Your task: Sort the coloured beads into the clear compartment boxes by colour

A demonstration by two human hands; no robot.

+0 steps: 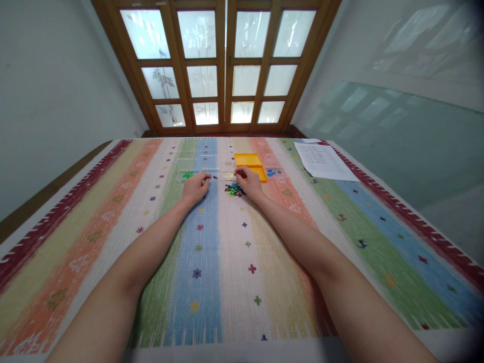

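Note:
In the head view my left hand is closed, thumb and fingertips together at the near edge of a clear plastic box. Any piece in them is too small to make out. Green pieces lie in the clear box beside it, and a small dark red piece sits just right of its fingertips. My right hand is pinched over a clear compartment holding pale pieces; what it grips cannot be made out. Under its fingers is a mixed pile of small coloured pieces. An open yellow box stands behind it.
Blue pieces rest in a clear box right of the yellow one. Printed paper sheets lie at the table's far right. A striped, patterned tablecloth covers the table. Wooden doors with glass panes stand beyond.

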